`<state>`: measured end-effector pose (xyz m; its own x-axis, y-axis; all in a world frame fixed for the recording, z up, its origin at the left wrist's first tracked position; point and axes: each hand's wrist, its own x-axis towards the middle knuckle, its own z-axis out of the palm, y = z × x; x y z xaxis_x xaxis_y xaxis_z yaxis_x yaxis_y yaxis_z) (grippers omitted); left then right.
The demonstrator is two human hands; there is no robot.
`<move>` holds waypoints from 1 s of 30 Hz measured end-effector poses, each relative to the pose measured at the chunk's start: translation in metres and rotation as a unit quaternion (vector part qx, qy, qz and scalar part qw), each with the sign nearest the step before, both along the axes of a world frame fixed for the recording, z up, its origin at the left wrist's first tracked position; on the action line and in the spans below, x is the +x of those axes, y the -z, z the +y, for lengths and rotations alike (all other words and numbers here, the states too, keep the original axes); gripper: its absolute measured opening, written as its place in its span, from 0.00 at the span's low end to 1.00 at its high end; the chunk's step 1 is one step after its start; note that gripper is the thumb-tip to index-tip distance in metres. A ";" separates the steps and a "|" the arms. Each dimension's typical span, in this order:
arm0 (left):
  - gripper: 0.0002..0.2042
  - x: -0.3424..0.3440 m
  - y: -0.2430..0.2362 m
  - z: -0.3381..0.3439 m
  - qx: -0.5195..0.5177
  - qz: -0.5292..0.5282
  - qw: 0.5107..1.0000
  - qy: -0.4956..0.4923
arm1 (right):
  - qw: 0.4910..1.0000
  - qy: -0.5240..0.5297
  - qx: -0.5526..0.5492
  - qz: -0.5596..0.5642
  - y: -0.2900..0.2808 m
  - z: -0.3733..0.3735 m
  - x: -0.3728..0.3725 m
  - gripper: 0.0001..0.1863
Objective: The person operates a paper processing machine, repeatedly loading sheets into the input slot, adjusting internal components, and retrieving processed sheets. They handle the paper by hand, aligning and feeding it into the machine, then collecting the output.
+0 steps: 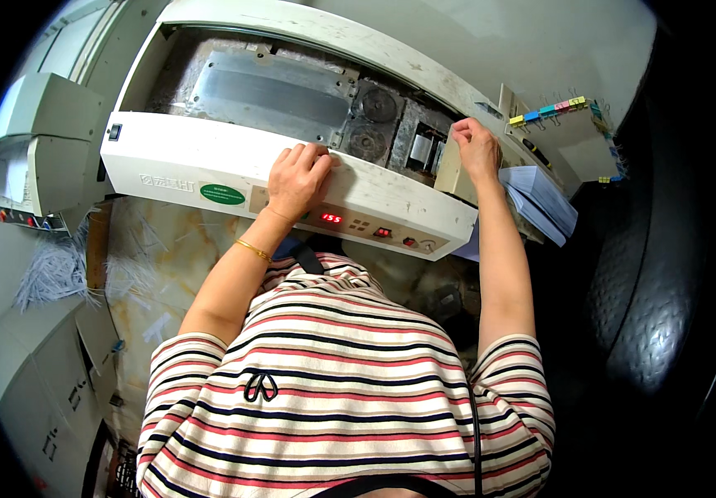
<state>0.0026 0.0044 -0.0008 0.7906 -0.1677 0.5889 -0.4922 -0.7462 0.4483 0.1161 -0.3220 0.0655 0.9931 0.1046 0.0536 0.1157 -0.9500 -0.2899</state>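
Observation:
A long white machine (pixel 391 178), apparently a glue binder, stands before me with its top uncovered. Inside are a flat metal plate (pixel 267 87), two dark round parts (pixel 368 141) and a small light-coloured block (pixel 424 151). My left hand (pixel 296 176) lies on the front edge of the casing, fingers curled over it. At the machine's right end, my right hand (pixel 478 148) touches the upper edge of a beige panel (pixel 454 173), its fingers bent and close together. The fingertips of this hand are partly hidden.
White booklets (pixel 538 203) stand fanned at the right, beside a board with coloured binder clips (pixel 549 112) and a yellow-black cutter (pixel 535 153). Paper shreds (pixel 55 270) heap at the left, below another pale machine (pixel 43 124). A red display (pixel 331 218) glows on the front panel.

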 end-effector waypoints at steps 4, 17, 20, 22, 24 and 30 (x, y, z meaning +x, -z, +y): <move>0.05 0.000 -0.001 0.002 0.004 -0.003 1.000 0.003 | 0.993 -0.025 -0.116 -0.014 0.017 0.007 0.000 0.08; 0.05 0.001 0.004 0.000 -0.001 0.012 1.000 0.021 | 0.985 -0.078 -0.156 -0.006 0.018 0.004 -0.023 0.23; 0.10 -0.001 0.000 -0.001 -0.031 0.049 0.998 0.016 | 0.990 -0.077 -0.080 -0.089 0.001 -0.006 -0.063 0.20; 0.12 0.003 -0.015 -0.007 -0.098 0.054 0.993 -0.026 | 0.994 0.021 -0.071 -0.078 -0.006 -0.033 -0.098 0.18; 0.15 0.015 -0.022 -0.027 -0.160 0.062 0.985 0.002 | 0.985 0.105 -0.097 -0.099 0.009 -0.087 -0.136 0.17; 0.35 0.042 -0.048 -0.190 -0.166 0.169 0.946 0.222 | 0.942 0.301 -0.117 -0.090 0.026 -0.192 -0.153 0.30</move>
